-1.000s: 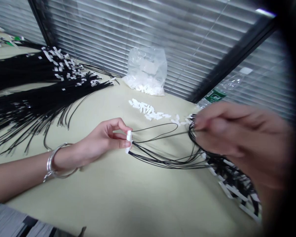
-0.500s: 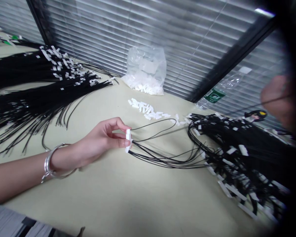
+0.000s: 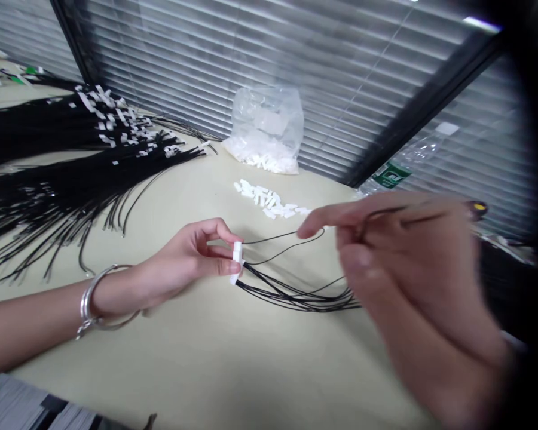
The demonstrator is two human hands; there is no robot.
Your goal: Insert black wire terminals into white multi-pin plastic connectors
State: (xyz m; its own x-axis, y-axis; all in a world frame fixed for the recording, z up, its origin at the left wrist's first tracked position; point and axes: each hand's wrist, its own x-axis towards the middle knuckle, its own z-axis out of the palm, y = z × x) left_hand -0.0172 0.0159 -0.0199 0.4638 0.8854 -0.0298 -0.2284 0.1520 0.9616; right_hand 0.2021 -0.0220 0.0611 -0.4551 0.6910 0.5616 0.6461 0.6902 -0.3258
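While left hand (image 3: 183,263) pinches white clip (image 3: 237,255) | right hand (image 3: 399,263) grips black cord (image 3: 385,212) | bare table (image 3: 233,358) below

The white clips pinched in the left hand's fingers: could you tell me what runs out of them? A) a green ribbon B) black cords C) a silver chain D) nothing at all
B: the left hand pinches the white clips, and thin black cords fan out from them across the table.

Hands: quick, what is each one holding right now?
Left hand: closed, pinching small white clips with black cords trailing from them.
Right hand: blurred, fingers closed on one black cord.
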